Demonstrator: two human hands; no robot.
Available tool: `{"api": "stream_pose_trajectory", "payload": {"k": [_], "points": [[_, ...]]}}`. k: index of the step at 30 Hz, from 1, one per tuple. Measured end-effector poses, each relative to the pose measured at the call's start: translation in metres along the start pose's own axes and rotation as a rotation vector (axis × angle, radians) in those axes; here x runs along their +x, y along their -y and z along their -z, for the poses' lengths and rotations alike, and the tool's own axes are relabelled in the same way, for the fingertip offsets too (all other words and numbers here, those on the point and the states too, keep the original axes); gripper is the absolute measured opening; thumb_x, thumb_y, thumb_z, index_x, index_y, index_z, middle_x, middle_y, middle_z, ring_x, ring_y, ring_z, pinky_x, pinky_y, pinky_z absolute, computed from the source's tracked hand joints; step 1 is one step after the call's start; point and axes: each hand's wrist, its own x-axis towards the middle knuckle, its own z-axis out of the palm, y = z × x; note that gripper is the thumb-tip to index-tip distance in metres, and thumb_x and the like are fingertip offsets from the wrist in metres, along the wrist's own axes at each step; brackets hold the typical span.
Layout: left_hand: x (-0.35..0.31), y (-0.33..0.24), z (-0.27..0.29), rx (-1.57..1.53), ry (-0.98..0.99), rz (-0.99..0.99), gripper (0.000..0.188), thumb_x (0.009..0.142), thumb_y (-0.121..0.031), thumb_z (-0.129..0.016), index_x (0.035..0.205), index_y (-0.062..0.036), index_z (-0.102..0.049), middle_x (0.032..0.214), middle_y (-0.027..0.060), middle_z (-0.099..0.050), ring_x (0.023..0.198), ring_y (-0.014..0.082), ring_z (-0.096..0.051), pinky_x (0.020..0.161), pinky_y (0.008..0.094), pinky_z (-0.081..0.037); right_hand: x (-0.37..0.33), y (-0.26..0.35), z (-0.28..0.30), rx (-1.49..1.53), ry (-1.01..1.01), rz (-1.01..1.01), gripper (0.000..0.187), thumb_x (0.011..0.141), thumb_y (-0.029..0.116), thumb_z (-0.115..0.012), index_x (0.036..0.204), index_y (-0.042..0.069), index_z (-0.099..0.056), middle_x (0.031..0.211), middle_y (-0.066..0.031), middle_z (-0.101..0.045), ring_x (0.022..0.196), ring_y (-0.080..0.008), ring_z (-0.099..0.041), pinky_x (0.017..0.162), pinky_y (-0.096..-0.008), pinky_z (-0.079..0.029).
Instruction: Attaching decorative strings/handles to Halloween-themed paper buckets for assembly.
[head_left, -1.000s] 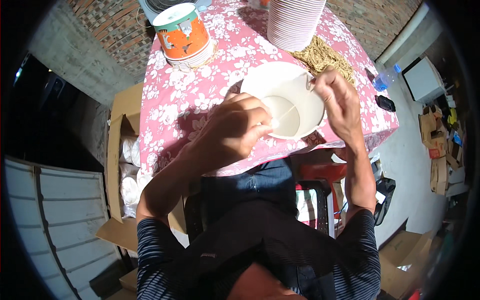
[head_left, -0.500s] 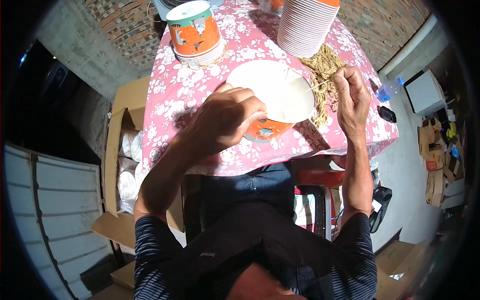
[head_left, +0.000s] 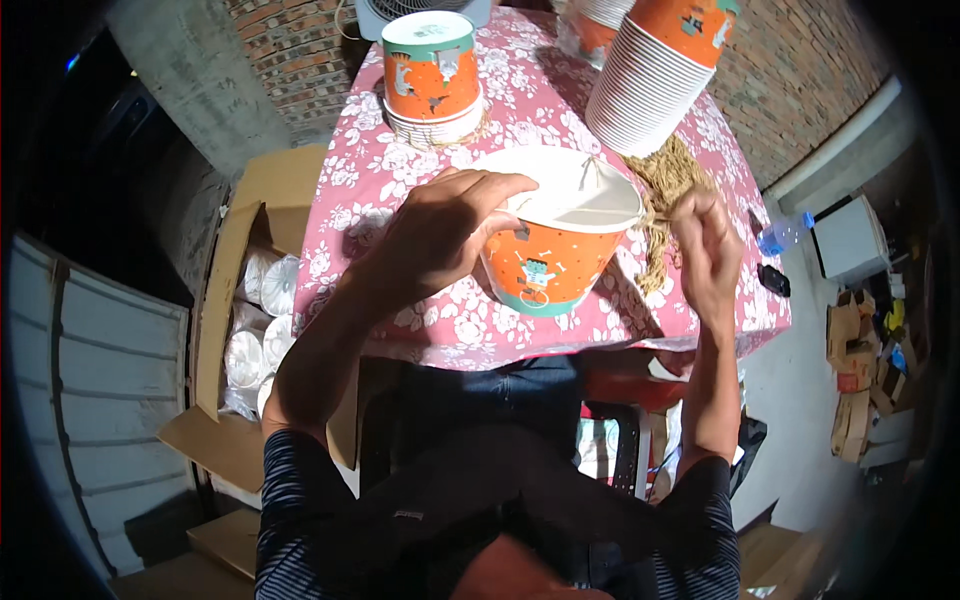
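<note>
In front of me on the table stands an orange paper bucket [head_left: 545,262] with a white inside, a green base band and cartoon prints. Thumb and fingers of my left hand [head_left: 440,225] pinch the left side of its rim. To the right of the bucket, my right hand [head_left: 708,250] is closed on a thin straw-coloured cord [head_left: 655,216], which leads toward the bucket's right rim. A knotted bit of cord [head_left: 591,170] shows at the far inner wall. Behind my right hand lies a loose bundle of tan cords [head_left: 670,172].
A pink flowered cloth [head_left: 350,215] covers the table. At the back stand a tall stack of white-rimmed buckets [head_left: 655,85], an upturned bucket pile [head_left: 432,85] and a grey fan [head_left: 370,18]. An open carton [head_left: 235,300] with wrapped white goods sits left; a black object [head_left: 773,280] lies right.
The bucket has tipped more upright, so its printed front now shows. My left fingers have opened a little at the rim. My right hand stays beside the bucket; the whole view has shifted.
</note>
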Motion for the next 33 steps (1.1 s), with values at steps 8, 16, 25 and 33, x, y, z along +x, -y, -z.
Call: {"api": "stream_pose_trajectory", "payload": {"k": [8,16,25,33], "points": [[0.009,0.029,0.036,-0.462,-0.190,0.445,0.019,0.106,-0.015,-0.059,0.112,-0.0034,-0.072,0.098,0.0054,-0.073,0.092,0.0101,-0.066,0.082,0.0283,-0.052,-0.009,0.020,-0.069,-0.631,0.342,0.382,0.109,0.066,0.037,-0.097,0.153,0.004,-0.042,0.110,-0.0167,-0.057,0.094,-0.0325,-0.059,0.078,-0.0420,-0.051],[0.079,0.091,0.092,-0.878,-0.592,0.101,0.042,0.109,-0.024,-0.053,0.142,0.0015,-0.054,0.141,0.0164,-0.058,0.133,0.0223,-0.053,0.114,0.0366,-0.041,0.130,0.018,-0.111,0.150,0.049,0.098,0.059,0.096,0.038,-0.067,0.144,0.004,-0.057,0.110,-0.0171,-0.068,0.087,-0.0227,-0.069,0.077,-0.0364,-0.063],[0.119,0.125,0.112,0.489,-0.666,-0.159,0.046,0.102,-0.032,-0.064,0.143,-0.0091,-0.061,0.151,0.0194,-0.055,0.142,0.0362,-0.050,0.120,0.0441,-0.035,0.301,-0.040,-0.161,0.503,0.130,-0.446,0.077,0.098,0.062,-0.062,0.135,-0.005,-0.055,0.100,-0.0179,-0.063,0.077,-0.0258,-0.071,0.062,-0.0318,-0.067],[0.137,0.205,0.068,0.584,-0.197,-0.119,0.032,0.106,-0.025,-0.049,0.118,-0.0045,-0.071,0.118,0.0180,-0.072,0.116,0.0375,-0.065,0.105,0.0469,-0.047,0.272,-0.117,-0.168,0.301,0.292,-0.760,0.077,0.105,0.061,-0.051,0.127,-0.013,-0.055,0.099,-0.0189,-0.066,0.066,-0.0253,-0.067,0.065,-0.0415,-0.067]]}}
